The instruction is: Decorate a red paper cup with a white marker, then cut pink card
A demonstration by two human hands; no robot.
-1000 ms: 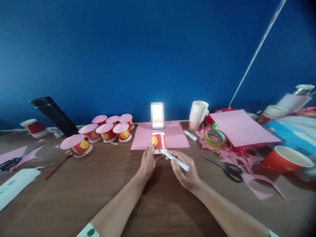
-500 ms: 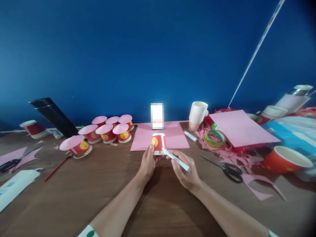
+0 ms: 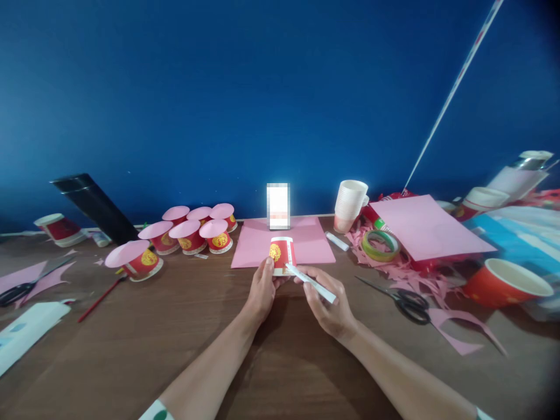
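Observation:
A red paper cup [image 3: 282,255] with a yellow emblem and white bands is held above the table, in front of a pink sheet [image 3: 254,242]. My left hand [image 3: 263,286] grips its left side and lower edge, thumb at the front. My right hand [image 3: 329,297] is closed round a slim white tube [image 3: 315,283] like a pen. The tube's tip meets the cup's lower front; whether it presses on it I cannot tell. Left of the cup stand several upturned red cups [image 3: 216,239] topped with pink paper discs [image 3: 222,210].
A blurred phone [image 3: 279,219] leans upright on the sheet's far side. To the right are stacked white cups [image 3: 350,201], green tape [image 3: 380,245], pink scraps [image 3: 431,286], scissors [image 3: 411,304] and an orange cup [image 3: 503,286]. On the left lie a black box [image 3: 96,204] and a red brush [image 3: 101,298].

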